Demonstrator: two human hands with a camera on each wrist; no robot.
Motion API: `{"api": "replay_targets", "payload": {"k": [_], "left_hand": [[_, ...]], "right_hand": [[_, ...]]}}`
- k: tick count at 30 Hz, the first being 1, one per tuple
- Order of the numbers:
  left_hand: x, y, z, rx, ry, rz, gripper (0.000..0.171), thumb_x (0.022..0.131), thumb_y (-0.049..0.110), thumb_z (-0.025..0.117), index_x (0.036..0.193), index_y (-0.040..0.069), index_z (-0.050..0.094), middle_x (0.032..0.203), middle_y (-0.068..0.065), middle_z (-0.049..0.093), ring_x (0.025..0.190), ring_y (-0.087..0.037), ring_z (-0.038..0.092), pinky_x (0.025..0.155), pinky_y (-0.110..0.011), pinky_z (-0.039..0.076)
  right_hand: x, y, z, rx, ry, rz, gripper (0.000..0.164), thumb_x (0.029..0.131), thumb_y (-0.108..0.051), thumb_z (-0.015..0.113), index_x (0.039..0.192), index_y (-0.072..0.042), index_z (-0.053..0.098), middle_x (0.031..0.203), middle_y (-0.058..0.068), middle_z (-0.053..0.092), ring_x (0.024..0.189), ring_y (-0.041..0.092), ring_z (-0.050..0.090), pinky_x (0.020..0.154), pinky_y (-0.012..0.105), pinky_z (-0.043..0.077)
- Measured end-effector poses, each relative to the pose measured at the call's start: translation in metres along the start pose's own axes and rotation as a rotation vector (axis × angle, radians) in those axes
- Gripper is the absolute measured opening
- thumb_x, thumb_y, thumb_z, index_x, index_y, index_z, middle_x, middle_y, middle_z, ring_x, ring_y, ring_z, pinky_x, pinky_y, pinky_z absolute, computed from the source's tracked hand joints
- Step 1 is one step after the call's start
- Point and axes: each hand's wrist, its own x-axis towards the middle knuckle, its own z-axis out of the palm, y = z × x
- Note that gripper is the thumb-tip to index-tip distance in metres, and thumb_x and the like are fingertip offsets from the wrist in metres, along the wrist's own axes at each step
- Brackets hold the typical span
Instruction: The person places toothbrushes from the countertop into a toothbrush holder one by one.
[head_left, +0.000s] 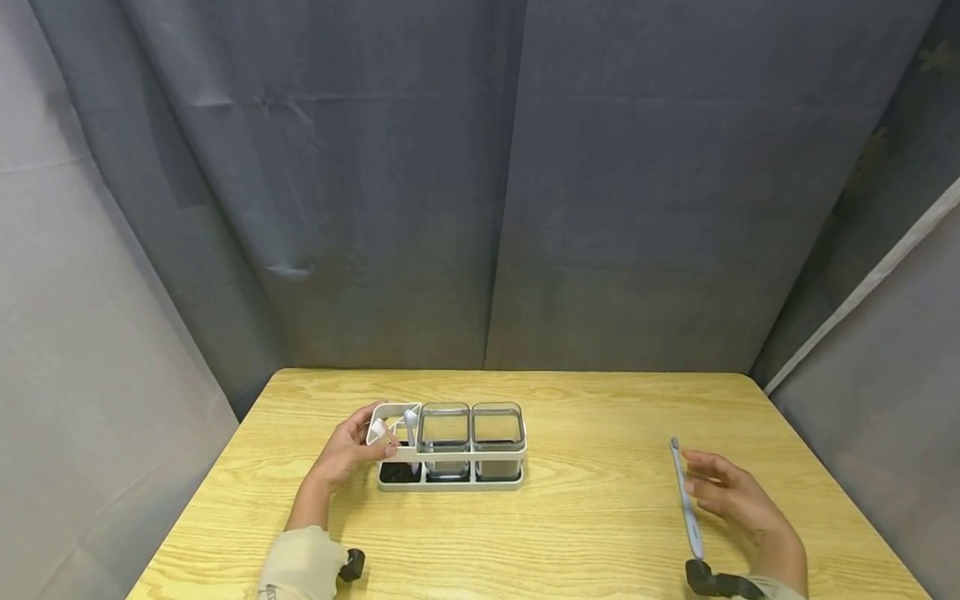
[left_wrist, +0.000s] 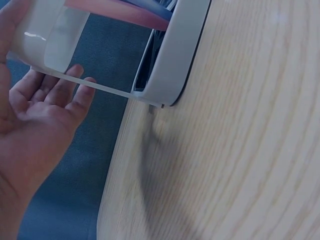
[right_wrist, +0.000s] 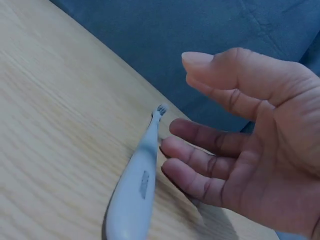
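Head: the left hand [head_left: 347, 455] grips the holder [head_left: 468, 487] toward the table's [head_left: 585, 475] left edge; the toothbrush [head_left: 687, 507] lies toward the right edge. Left wrist: fingers support the holder's end. Right wrist: the right hand [right_wrist: 275, 150], holding nothing, is beside the toothbrush; pinching mid-handle should balance it.

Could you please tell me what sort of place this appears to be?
Probably a curtained-off work booth rather than a real bathroom: grey curtains hang behind and on both sides of a wood-grain table, which bears a loose toothbrush and a white toothbrush holder.
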Motion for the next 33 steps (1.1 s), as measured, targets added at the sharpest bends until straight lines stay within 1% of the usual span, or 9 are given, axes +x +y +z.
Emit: {"api": "replay_targets", "payload": {"k": [4,8,11,16,20,23,26,31,33], "left_hand": [[0.001,0.002,0.0,-0.005,-0.008,0.012,0.077,0.073,-0.003,0.076,0.139,0.006,0.038,0.101,-0.022,0.063,0.095,-0.029,0.063,0.079,-0.031,0.049],[0.001,0.004,0.0,0.001,-0.008,0.018,0.076,0.072,-0.002,0.076,0.138,0.007,0.039,0.099,-0.018,0.064,0.095,-0.029,0.063,0.078,-0.031,0.049],[0.001,0.004,0.0,0.004,0.001,0.017,0.077,0.072,-0.002,0.077,0.138,0.008,0.04,0.103,-0.02,0.062,0.094,-0.029,0.063,0.078,-0.031,0.049],[0.001,0.003,0.001,-0.01,-0.009,0.015,0.077,0.072,-0.003,0.076,0.139,0.007,0.038,0.117,-0.03,0.054,0.096,-0.028,0.062,0.078,-0.03,0.049],[0.001,0.001,0.001,-0.021,-0.012,0.018,0.078,0.072,-0.003,0.076,0.139,0.006,0.038,0.12,-0.03,0.051,0.095,-0.029,0.063,0.078,-0.03,0.049],[0.0,0.001,0.001,-0.021,-0.007,0.017,0.078,0.072,-0.003,0.076,0.139,0.007,0.038,0.122,-0.028,0.051,0.095,-0.029,0.063,0.078,-0.03,0.05],[0.0,0.002,0.001,-0.026,-0.015,0.02,0.079,0.072,-0.004,0.075,0.14,0.005,0.036,0.122,-0.03,0.049,0.096,-0.029,0.062,0.079,-0.03,0.049],[-0.001,0.0,0.001,-0.024,-0.017,0.018,0.077,0.073,-0.005,0.074,0.14,0.005,0.036,0.117,-0.035,0.05,0.096,-0.03,0.062,0.078,-0.03,0.05],[-0.001,-0.001,0.001,-0.021,-0.011,0.014,0.076,0.074,-0.005,0.074,0.139,0.006,0.037,0.114,-0.036,0.052,0.095,-0.029,0.063,0.076,-0.03,0.05]], "right_hand": [[0.002,0.004,0.001,-0.015,0.011,0.043,0.067,0.086,-0.016,0.066,0.14,0.004,0.031,0.131,0.029,0.038,0.107,0.026,0.05,0.084,0.035,0.046],[0.003,0.007,0.0,-0.015,0.008,0.056,0.068,0.086,-0.014,0.067,0.139,0.008,0.029,0.123,0.028,0.045,0.098,0.023,0.055,0.08,0.033,0.048],[0.004,0.01,-0.001,0.013,0.005,0.064,0.069,0.086,-0.012,0.067,0.139,0.01,0.028,0.118,0.026,0.046,0.094,0.023,0.055,0.079,0.034,0.049],[0.007,0.014,-0.003,0.028,0.015,0.068,0.068,0.084,-0.009,0.068,0.137,0.011,0.031,0.112,0.022,0.046,0.09,0.02,0.054,0.077,0.033,0.05],[0.009,0.016,-0.002,0.044,0.014,0.073,0.07,0.08,-0.006,0.071,0.136,0.013,0.032,0.106,0.02,0.044,0.085,0.019,0.053,0.074,0.034,0.05],[0.011,0.015,0.002,0.009,0.026,0.085,0.072,0.078,-0.006,0.073,0.135,0.013,0.034,0.104,0.018,0.042,0.082,0.019,0.051,0.072,0.033,0.05],[0.011,0.013,0.005,-0.043,0.032,0.086,0.071,0.077,-0.005,0.073,0.133,0.014,0.034,0.103,0.017,0.04,0.082,0.019,0.049,0.071,0.031,0.05],[0.012,0.012,0.01,-0.087,0.058,0.1,0.069,0.074,-0.001,0.074,0.129,0.016,0.038,0.099,0.016,0.039,0.081,0.021,0.047,0.069,0.031,0.051],[0.013,0.012,0.011,-0.142,0.07,0.1,0.068,0.073,-0.003,0.075,0.128,0.015,0.04,0.099,0.016,0.041,0.082,0.022,0.047,0.068,0.03,0.051]]}}
